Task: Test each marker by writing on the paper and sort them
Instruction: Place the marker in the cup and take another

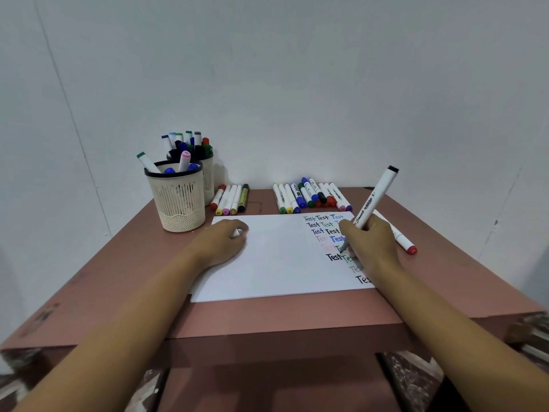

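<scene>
Seemingly got midway, gripping a marker (pixel 374 200) in the right hand (pixel 371 245) amid test words on the paper (pixel 267 263), marker rows (pixel 309 194) above maybe untested (left hand (pixel 222 242) curled, contents unclear).

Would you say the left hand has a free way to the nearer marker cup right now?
Probably yes: the left hand rests on the paper close beside the nearer cup, with only bare table between them.

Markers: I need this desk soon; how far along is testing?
Done: several "Test" words on the paper, short row and long row of markers behind it. In hand: the right hand writes with a black-ended marker. Left: front cup and rear cup hold more markers.
</scene>
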A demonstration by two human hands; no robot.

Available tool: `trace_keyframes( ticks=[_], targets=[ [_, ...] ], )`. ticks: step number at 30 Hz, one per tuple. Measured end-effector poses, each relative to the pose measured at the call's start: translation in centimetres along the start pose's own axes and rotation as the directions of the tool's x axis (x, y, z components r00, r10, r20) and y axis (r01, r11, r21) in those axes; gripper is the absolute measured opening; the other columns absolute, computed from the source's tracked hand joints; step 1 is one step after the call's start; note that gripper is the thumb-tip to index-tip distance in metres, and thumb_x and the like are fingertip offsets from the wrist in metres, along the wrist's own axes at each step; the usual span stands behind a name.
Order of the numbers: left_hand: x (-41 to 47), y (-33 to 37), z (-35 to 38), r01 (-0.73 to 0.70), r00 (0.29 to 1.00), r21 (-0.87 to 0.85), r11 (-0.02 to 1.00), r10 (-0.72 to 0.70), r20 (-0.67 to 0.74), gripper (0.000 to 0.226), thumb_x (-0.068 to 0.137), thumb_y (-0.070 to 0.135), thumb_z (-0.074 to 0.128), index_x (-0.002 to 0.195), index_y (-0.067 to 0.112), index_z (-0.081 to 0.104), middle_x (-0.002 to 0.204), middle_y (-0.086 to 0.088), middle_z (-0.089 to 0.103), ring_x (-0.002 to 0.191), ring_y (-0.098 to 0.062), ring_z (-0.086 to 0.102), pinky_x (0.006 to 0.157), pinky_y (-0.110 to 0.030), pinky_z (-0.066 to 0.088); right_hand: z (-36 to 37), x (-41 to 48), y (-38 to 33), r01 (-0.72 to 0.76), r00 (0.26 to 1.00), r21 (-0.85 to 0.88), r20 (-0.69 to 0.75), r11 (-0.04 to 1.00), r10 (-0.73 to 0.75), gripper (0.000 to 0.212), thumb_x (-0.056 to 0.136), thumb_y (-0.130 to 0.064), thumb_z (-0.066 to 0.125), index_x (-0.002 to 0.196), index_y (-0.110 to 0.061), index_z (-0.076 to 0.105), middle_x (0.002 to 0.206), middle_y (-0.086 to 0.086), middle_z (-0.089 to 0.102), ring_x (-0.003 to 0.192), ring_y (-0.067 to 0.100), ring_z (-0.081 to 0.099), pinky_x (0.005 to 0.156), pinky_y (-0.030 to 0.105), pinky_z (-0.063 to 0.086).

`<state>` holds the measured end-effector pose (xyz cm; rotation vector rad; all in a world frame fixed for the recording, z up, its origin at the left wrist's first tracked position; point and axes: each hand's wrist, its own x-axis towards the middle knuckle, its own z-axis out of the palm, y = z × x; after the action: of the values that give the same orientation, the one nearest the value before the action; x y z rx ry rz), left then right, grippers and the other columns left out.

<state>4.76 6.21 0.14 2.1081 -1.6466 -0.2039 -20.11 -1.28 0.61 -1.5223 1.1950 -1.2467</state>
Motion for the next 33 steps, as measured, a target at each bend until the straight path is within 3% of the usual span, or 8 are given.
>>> trace_keyframes(
  ticks=[3, 6, 10, 16, 19, 25, 29, 33],
  targets=[
    [0.0, 0.2, -0.3, 0.029, 0.999, -0.042, 0.999, -0.030, -0.019, 0.033, 0.097, 0.028, 0.044, 0.129, 0.026, 0.051, 0.134, -0.003, 0.052, 0.121, -0.019, 0.046, 0.089, -0.024, 0.032, -0.1, 0.6, 0.0, -0.075, 0.997, 0.104, 0.029, 0.992, 0.072, 0.009, 0.082, -0.010, 0.057, 0.083, -0.005, 0.049, 0.068, 0.017, 0.056, 0.042, 0.010, 0.046, 0.046, 0.026, 0.038],
    [0.0, 0.1, -0.7, 0.035, 0.998, -0.080, 0.996, -0.039, -0.042, 0.034, 0.098, 0.029, 0.043, 0.131, 0.023, 0.051, 0.139, -0.004, 0.049, 0.127, -0.020, 0.044, 0.097, -0.027, 0.032, -0.4, 1.1, -0.4, -0.150, 0.986, 0.186, 0.095, 0.971, 0.134, 0.006, 0.084, -0.002, 0.052, 0.080, -0.004, 0.048, 0.063, 0.016, 0.053, 0.047, 0.015, 0.041, 0.044, 0.025, 0.037],
    [-0.3, 0.6, -0.8, -0.001, 0.992, -0.012, 1.000, 0.000, -0.128, 0.036, 0.099, 0.026, 0.042, 0.131, 0.014, 0.052, 0.137, -0.006, 0.051, 0.125, -0.023, 0.046, 0.101, -0.032, 0.035, -0.5, 1.4, -1.4, -0.215, 0.967, 0.155, 0.171, 0.964, 0.188, 0.013, 0.087, 0.001, 0.049, 0.076, -0.004, 0.049, 0.059, 0.014, 0.054, 0.048, 0.016, 0.042, 0.040, 0.022, 0.040],
    [-0.7, 1.8, -0.9, -0.107, 0.913, 0.020, 0.994, 0.106, -0.393, 0.024, 0.098, 0.033, 0.042, 0.118, 0.025, 0.055, 0.096, 0.005, 0.061, 0.099, -0.018, 0.058, 0.091, -0.037, 0.036, 0.2, 2.1, -3.3, -0.137, 0.954, 0.061, 0.278, 0.989, 0.115, 0.014, 0.087, 0.000, 0.051, 0.075, -0.006, 0.048, 0.055, 0.006, 0.054, 0.051, 0.012, 0.036, 0.046, 0.023, 0.031],
    [-0.8, 2.5, -0.9, -0.148, 0.929, -0.044, 0.988, 0.124, -0.350, 0.026, 0.098, 0.036, 0.043, 0.117, 0.019, 0.045, 0.090, 0.007, 0.056, 0.084, -0.023, 0.057, 0.080, -0.035, 0.038, 1.4, 2.5, -4.5, -0.045, 0.960, 0.054, 0.278, 0.998, 0.029, 0.004, 0.087, -0.007, 0.053, 0.084, -0.006, 0.053, 0.046, -0.006, 0.055, 0.053, 0.010, 0.031, 0.046, 0.023, 0.025],
    [-1.1, 3.2, -0.8, -0.119, 0.989, -0.298, 0.947, 0.085, -0.125, 0.011, 0.101, 0.028, 0.031, 0.105, 0.019, 0.035, 0.078, 0.010, 0.045, 0.078, -0.015, 0.046, 0.070, -0.029, 0.032, 5.1, 2.4, -4.6, -0.077, 0.955, 0.218, 0.298, 0.973, 0.009, 0.010, 0.090, -0.016, 0.059, 0.089, -0.009, 0.053, 0.063, 0.001, 0.045, 0.046, 0.008, 0.028, 0.039, 0.018, 0.020],
    [-0.7, 2.9, -0.6, -0.204, 0.970, -0.240, 0.949, 0.162, -0.182, 0.006, 0.098, 0.027, 0.045, 0.101, 0.023, 0.041, 0.078, 0.017, 0.044, 0.069, 0.004, 0.044, 0.060, -0.009, 0.033, 6.7, 1.5, -3.6, -0.055, 0.927, 0.277, 0.370, 0.959, -0.054, 0.012, 0.090, -0.015, 0.060, 0.079, -0.012, 0.059, 0.066, 0.001, 0.050, 0.051, 0.008, 0.035, 0.041, 0.017, 0.024],
    [-0.2, 2.8, -0.5, -0.231, 0.959, -0.303, 0.924, 0.164, -0.232, 0.011, 0.094, 0.027, 0.055, 0.090, 0.027, 0.045, 0.073, 0.016, 0.044, 0.063, 0.006, 0.043, 0.059, -0.008, 0.032, 7.1, 1.3, -3.6, -0.022, 0.905, 0.307, 0.410, 0.951, -0.111, 0.015, 0.091, -0.018, 0.061, 0.077, -0.013, 0.065, 0.071, 0.002, 0.056, 0.049, 0.006, 0.038, 0.042, 0.016, 0.026]
  ],
)
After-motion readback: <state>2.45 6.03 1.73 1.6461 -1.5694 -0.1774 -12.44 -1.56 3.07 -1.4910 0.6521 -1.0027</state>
